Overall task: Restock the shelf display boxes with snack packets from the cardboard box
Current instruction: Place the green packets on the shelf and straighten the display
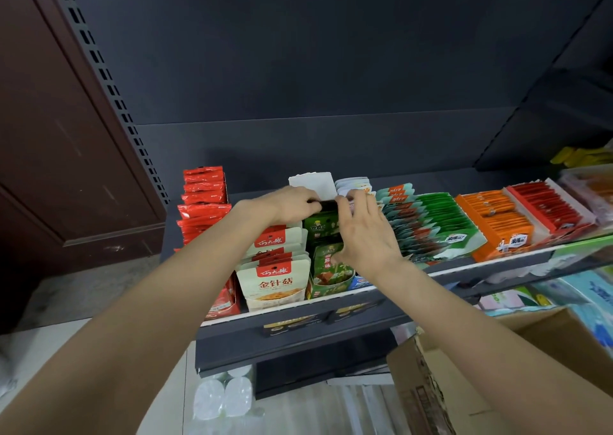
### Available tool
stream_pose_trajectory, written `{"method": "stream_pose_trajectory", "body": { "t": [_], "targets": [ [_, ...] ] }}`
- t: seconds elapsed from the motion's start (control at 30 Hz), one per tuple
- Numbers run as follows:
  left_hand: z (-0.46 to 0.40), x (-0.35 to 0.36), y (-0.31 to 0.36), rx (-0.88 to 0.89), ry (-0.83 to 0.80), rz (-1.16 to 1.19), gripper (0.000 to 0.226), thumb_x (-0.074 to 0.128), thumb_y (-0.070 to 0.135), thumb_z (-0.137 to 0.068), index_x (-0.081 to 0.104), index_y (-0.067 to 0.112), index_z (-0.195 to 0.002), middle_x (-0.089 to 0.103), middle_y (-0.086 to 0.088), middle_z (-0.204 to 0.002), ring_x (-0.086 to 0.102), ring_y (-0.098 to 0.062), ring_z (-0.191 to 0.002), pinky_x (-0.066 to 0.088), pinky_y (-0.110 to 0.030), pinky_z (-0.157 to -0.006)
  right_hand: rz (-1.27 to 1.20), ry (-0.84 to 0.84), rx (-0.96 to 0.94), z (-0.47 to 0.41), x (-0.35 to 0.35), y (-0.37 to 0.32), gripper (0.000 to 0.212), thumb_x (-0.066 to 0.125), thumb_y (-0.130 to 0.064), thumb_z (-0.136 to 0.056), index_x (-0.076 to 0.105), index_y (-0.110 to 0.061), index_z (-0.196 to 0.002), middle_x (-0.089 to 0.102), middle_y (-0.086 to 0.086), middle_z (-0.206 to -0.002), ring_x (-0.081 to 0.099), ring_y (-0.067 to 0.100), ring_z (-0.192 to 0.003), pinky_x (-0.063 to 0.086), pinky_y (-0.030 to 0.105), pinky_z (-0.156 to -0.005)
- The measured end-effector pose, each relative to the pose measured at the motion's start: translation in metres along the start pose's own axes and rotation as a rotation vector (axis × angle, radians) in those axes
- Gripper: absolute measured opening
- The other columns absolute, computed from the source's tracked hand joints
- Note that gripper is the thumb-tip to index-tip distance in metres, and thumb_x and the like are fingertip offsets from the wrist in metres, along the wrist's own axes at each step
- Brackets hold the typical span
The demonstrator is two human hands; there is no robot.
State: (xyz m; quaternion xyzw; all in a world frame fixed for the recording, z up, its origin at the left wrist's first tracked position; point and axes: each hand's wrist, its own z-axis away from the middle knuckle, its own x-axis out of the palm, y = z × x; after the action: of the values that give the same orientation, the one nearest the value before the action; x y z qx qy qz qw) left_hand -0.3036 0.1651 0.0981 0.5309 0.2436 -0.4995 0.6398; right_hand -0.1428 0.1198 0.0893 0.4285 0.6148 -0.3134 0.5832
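On the dark shelf [298,315], both hands reach into the green display box [328,280] that stands between the white packets with red tops [275,280] and the pale green packets [414,232]. The left hand [292,204] curls its fingers over the back of the row of green packets [321,224], pinching the dark top edge there. The right hand [363,227] lies over the same row with fingers spread and loose, pressing down on the packets. Low on the right, the brown cardboard box [431,388] sits open beside the shelf. Red packets [204,199] stand at the left end.
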Motion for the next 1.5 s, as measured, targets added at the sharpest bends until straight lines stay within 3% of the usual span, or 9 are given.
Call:
{"method": "stream_pose_trajectory", "body": {
  "t": [0.13,0.23,0.43,0.77,0.9,1.13,1.23,1.4,1.5],
  "targets": [
    [0.007,0.003,0.001,0.017,0.117,0.150,0.045,0.049,0.034,-0.096,0.043,0.019,-0.138,0.055,-0.005,-0.129,0.052,-0.018,-0.107,0.043,-0.027,-0.088,-0.012,0.332,-0.091,0.026,0.014,-0.015,0.058,0.083,-0.002,-0.046,0.047,-0.010,-0.091,0.053,0.005,-0.076,0.052,0.019,-0.065,0.044,0.025,-0.054],
    [0.009,0.007,0.000,0.029,0.140,0.140,0.051,0.050,0.036,-0.095,0.038,0.019,-0.142,0.048,-0.006,-0.139,0.047,-0.022,-0.122,0.040,-0.032,-0.100,-0.049,0.250,-0.191,0.042,0.030,-0.022,0.034,0.087,-0.012,-0.051,0.062,-0.012,-0.075,0.059,0.001,-0.064,0.057,0.016,-0.053,0.044,0.023,-0.046],
    [0.011,0.007,-0.002,0.024,0.099,0.147,0.047,0.047,0.040,-0.096,0.041,0.022,-0.139,0.054,-0.005,-0.132,0.051,-0.020,-0.117,0.042,-0.030,-0.095,-0.164,-0.337,-0.250,0.051,0.045,-0.010,0.037,0.040,-0.035,-0.099,0.053,-0.013,-0.125,0.059,0.007,-0.119,0.057,0.025,-0.107,0.048,0.037,-0.087],
    [0.008,0.011,-0.004,0.023,0.122,0.089,0.058,0.048,0.038,-0.096,0.027,0.020,-0.147,0.039,-0.005,-0.146,0.040,-0.023,-0.131,0.035,-0.039,-0.107,-0.012,-0.428,-0.258,0.045,0.050,-0.013,0.065,0.042,-0.061,-0.090,0.038,-0.018,-0.139,0.052,0.005,-0.135,0.048,0.023,-0.123,0.035,0.032,-0.098],
    [0.012,0.011,-0.006,0.112,0.283,0.007,0.060,0.047,0.034,-0.097,0.022,0.019,-0.149,0.018,0.000,-0.157,0.019,-0.022,-0.142,0.023,-0.044,-0.115,-0.142,-0.443,-0.183,0.040,0.038,-0.015,0.047,0.041,-0.051,-0.095,0.059,-0.012,-0.115,0.065,0.009,-0.108,0.061,0.027,-0.102,0.042,0.032,-0.075],
    [0.012,0.007,-0.015,0.084,0.154,-0.357,0.053,0.021,0.038,-0.103,0.008,0.020,-0.151,-0.003,0.004,-0.159,0.004,-0.014,-0.146,0.009,-0.037,-0.119,-0.094,0.079,-0.137,0.033,0.012,-0.009,0.015,0.066,-0.022,-0.085,0.064,-0.011,-0.095,0.065,0.005,-0.085,0.065,0.025,-0.080,0.050,0.031,-0.060],
    [0.012,0.006,-0.008,0.119,0.284,-0.331,0.052,0.027,0.029,-0.103,0.011,0.017,-0.151,0.000,0.002,-0.159,0.003,-0.013,-0.146,0.007,-0.033,-0.118,-0.077,0.186,-0.069,0.021,0.017,-0.005,0.041,0.089,-0.016,-0.053,0.063,-0.013,-0.084,0.061,0.003,-0.076,0.061,0.020,-0.068,0.050,0.027,-0.053],
    [0.012,0.005,-0.003,0.094,0.053,-0.285,0.053,0.020,0.034,-0.104,0.002,0.020,-0.151,-0.006,0.004,-0.159,-0.007,-0.010,-0.145,-0.002,-0.038,-0.118,-0.099,0.140,0.006,0.007,0.030,-0.007,0.076,0.084,-0.008,-0.055,0.045,-0.005,-0.121,0.054,0.015,-0.122,0.057,0.028,-0.109,0.053,0.031,-0.083],
    [0.010,0.002,-0.004,0.061,0.012,-0.324,0.060,0.026,0.038,-0.102,-0.005,0.022,-0.151,-0.013,0.005,-0.158,-0.015,-0.010,-0.144,-0.009,-0.042,-0.117,-0.078,-0.028,-0.079,0.006,0.032,-0.005,0.088,0.058,-0.011,-0.088,-0.004,-0.006,-0.150,0.002,0.015,-0.158,0.004,0.025,-0.147,0.014,0.034,-0.117]
  ]
}}
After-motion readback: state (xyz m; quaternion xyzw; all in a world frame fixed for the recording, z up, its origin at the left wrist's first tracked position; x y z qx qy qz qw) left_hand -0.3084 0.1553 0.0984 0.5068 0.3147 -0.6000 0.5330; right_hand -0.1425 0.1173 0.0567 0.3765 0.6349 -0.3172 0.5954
